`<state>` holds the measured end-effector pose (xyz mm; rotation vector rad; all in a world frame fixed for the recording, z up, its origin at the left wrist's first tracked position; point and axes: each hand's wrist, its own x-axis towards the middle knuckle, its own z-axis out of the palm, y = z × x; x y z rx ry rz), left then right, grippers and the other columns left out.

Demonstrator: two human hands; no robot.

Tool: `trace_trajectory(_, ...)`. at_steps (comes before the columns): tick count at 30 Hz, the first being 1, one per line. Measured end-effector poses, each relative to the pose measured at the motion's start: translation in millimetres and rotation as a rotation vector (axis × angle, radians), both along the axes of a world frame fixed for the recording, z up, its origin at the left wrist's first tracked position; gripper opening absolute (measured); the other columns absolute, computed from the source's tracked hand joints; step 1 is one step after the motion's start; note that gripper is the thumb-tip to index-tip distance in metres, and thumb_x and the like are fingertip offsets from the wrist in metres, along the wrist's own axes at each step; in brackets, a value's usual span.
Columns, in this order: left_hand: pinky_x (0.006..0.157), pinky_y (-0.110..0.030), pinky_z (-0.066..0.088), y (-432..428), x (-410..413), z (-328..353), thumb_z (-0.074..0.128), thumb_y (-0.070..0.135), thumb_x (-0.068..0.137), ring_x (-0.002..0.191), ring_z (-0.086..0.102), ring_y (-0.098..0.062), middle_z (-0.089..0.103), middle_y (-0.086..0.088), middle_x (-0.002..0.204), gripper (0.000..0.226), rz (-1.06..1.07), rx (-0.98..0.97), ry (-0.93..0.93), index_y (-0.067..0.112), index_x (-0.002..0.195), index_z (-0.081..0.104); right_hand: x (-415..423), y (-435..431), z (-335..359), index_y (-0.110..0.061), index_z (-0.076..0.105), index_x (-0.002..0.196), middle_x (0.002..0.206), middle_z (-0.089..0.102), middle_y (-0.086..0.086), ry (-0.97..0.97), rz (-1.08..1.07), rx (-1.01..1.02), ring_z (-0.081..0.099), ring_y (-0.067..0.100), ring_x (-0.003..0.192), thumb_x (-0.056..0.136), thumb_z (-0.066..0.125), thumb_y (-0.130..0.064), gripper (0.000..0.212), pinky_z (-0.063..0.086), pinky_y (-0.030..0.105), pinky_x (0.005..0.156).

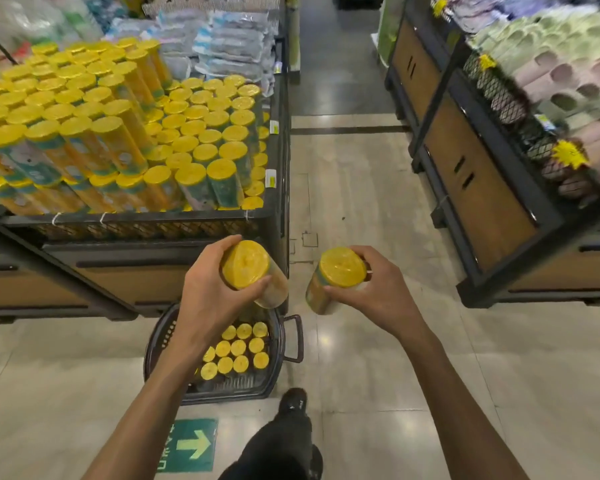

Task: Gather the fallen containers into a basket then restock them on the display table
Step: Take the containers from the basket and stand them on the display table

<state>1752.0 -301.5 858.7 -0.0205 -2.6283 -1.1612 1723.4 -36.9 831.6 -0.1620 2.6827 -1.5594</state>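
Restocking is on: the left hand [208, 299] is curled round one yellow-lidded container [246, 268] and the right hand [378, 292] grips a second container [340, 268]. Both are held up above the basket [156, 341] on the floor, where a cluster of spare containers [239, 348] stands upright. Just ahead sits the counter [136, 220], packed with stacked rows [187, 133] of the same stock. The next move, by my reckoning, is lifting both over its front rail and setting them upright in a gap without toppling the neighbours.
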Motion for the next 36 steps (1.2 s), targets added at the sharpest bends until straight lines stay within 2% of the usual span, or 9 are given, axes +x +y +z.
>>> trace_trajectory(6,0.093,-0.026,0.045,41.9,-49.9,-5.6,0.085,0.035,0.069,0.113,0.052,-0.008,0.057,0.006,0.127,0.075,-0.049,-0.004,-0.017,0.020,0.135,0.053,-34.0,50.6,-3.1,-0.033,0.055,0.123,0.112,0.059,-0.019,-0.007,-0.062,-0.009,0.058,-0.002,0.100,0.062,0.089,-0.048,0.072,0.054,0.022,0.083)
trace_trajectory(10,0.092,-0.023,0.043,68.8,-91.7,-6.9,0.085,0.036,0.069,0.111,0.051,-0.005,0.055,0.011,0.124,0.073,-0.053,-0.002,0.001,0.022,0.134,0.053,-79.9,78.7,0.8,-0.033,0.057,0.121,0.111,0.061,-0.019,0.006,-0.058,-0.008,0.059,0.000,0.100,0.061,0.090,-0.046,0.070,0.054,0.024,0.083)
trace_trajectory(18,0.095,-0.035,0.048,113.7,-188.5,1.9,0.074,0.066,0.067,0.115,0.052,-0.009,0.054,0.014,0.125,0.081,0.034,0.067,0.037,0.026,0.134,0.052,-206.8,116.0,16.4,-0.037,0.056,0.119,0.108,0.060,-0.023,-0.006,0.037,0.034,0.057,-0.003,0.098,0.061,0.090,-0.047,0.068,0.054,0.022,0.082)
trace_trajectory(20,0.093,-0.033,0.049,123.7,-213.6,6.0,0.069,0.068,0.066,0.112,0.053,-0.007,0.054,0.016,0.123,0.080,0.069,0.087,0.057,0.029,0.133,0.052,-240.0,122.1,19.5,-0.038,0.056,0.119,0.108,0.059,-0.024,0.002,0.051,0.019,0.057,-0.005,0.098,0.060,0.090,-0.048,0.068,0.054,0.022,0.082)
trace_trajectory(24,0.091,-0.024,0.046,140.0,-255.2,3.4,0.074,0.068,0.068,0.112,0.053,-0.005,0.055,0.016,0.124,0.080,0.098,0.023,0.040,0.029,0.134,0.051,-291.5,134.9,15.4,-0.037,0.057,0.119,0.110,0.061,-0.022,0.022,0.109,-0.003,0.059,-0.002,0.099,0.060,0.088,-0.051,0.068,0.055,0.024,0.082)
trace_trajectory(27,0.089,-0.015,0.041,153.0,-291.3,5.0,0.071,0.068,0.065,0.112,0.051,0.001,0.054,0.020,0.122,0.079,0.175,0.033,0.051,0.033,0.133,0.052,-344.7,142.2,21.5,-0.037,0.060,0.115,0.105,0.064,-0.022,0.053,0.162,-0.035,0.061,-0.002,0.096,0.061,0.089,-0.049,0.062,0.055,0.022,0.079)
trace_trajectory(31,0.087,-0.015,0.042,168.4,-339.4,5.5,0.078,0.065,0.065,0.108,0.051,0.004,0.052,0.026,0.119,0.076,0.307,0.019,0.046,0.035,0.130,0.052,-421.3,147.0,30.8,-0.038,0.060,0.113,0.103,0.064,-0.022,0.085,0.278,-0.030,0.060,-0.003,0.094,0.061,0.088,-0.050,0.060,0.052,0.016,0.075)
trace_trajectory(36,0.087,-0.014,0.043,187.9,-384.3,5.1,0.080,0.064,0.063,0.107,0.054,0.003,0.058,0.017,0.120,0.077,0.485,0.026,0.050,0.030,0.127,0.056,-509.2,147.5,36.5,-0.037,0.061,0.111,0.102,0.065,-0.023,0.069,0.451,-0.073,0.061,-0.002,0.093,0.062,0.089,-0.045,0.057,0.050,0.013,0.074)
